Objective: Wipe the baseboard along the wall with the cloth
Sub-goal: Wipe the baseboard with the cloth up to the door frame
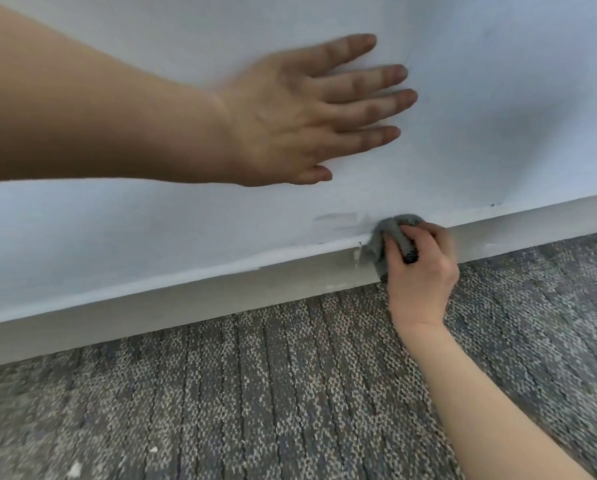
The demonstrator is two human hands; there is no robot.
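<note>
Right hand [420, 271] down low, fingers curled tight around a bunched grey cloth [383, 237]. It presses that wad right onto the top edge of the white baseboard [186, 306], where the board meets the wall [497, 98]. There's a dark patch tucked under the thumb; it may be part of the cloth or something else, hard to say in this blurred view. Just left of the cloth, a faint grey smear [338, 221] sits on the wall, just above the board's lip. Up higher, the left hand [290, 119] lies flat against the wall, fingers straight and spread, holding nothing. The baseboard runs across the view from lower left to upper right. Below it lies grey-and-beige patterned carpet [255, 393], with a couple of small white flecks [75, 469] near the bottom left corner.
</note>
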